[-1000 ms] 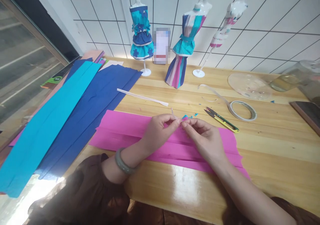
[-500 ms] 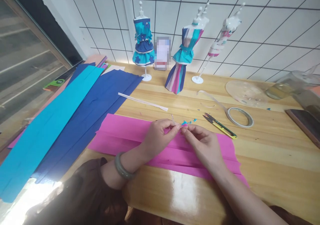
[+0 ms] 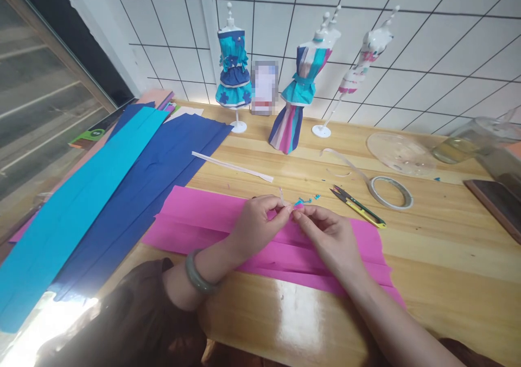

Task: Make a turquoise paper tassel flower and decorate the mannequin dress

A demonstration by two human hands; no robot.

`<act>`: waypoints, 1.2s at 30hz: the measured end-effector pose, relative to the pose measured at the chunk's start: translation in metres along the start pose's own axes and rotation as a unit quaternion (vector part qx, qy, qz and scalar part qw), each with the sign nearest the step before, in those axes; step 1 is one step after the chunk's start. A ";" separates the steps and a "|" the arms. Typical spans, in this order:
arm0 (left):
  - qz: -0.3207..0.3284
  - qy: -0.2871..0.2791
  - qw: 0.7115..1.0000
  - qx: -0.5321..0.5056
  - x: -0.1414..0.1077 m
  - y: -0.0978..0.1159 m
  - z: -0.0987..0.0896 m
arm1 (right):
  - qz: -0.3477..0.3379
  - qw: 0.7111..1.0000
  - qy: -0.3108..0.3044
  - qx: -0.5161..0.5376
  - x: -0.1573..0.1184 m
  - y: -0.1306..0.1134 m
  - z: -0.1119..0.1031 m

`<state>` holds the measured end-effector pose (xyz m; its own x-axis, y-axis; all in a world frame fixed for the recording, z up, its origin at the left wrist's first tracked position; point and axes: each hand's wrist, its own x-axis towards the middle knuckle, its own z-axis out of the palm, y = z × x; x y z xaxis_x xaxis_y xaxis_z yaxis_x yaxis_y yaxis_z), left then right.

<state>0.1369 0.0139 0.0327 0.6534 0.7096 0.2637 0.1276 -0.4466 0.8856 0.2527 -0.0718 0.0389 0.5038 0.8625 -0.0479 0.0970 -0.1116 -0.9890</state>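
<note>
My left hand is closed in a pinch, and a thin pale strip sticks up from its fingertips. Almost touching it, my right hand pinches a tiny pink piece between thumb and forefinger. Both hands hover over a wide pink crepe-paper sheet laid across the table. Just beyond the fingertips lie small turquoise scraps. Thread snips with yellow and black handles rest to the right of the pink sheet.
A roll of narrow tape lies at the right, near a clear plate. Turquoise paper and navy paper cover the left side. Small dress forms stand along the tiled wall. One white strip lies mid-table.
The fingertips of both hands have shifted very slightly, and the right thumb sits a little further left. Everything on the table stays where it was.
</note>
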 end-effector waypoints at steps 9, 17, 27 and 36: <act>-0.007 -0.001 1.000 0.000 0.002 -0.001 0.000 | 0.000 1.000 -0.006 0.006 0.001 0.001 -0.001; -0.038 -0.017 0.999 -0.030 0.001 -0.001 -0.001 | -0.007 1.000 -0.007 -0.007 0.002 0.003 -0.002; -0.095 -0.065 0.980 -0.164 0.006 -0.008 -0.002 | 0.010 1.000 -0.022 -0.018 0.001 -0.002 -0.004; -0.108 -0.069 0.968 -0.216 0.006 -0.009 -0.003 | 0.005 0.999 -0.031 -0.022 0.002 -0.002 -0.004</act>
<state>0.1378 0.0239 0.0279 0.7433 0.6684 0.0273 -0.0324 -0.0047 0.9995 0.2570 -0.0724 0.0410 0.4518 0.8895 -0.0677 0.1313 -0.1414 -0.9812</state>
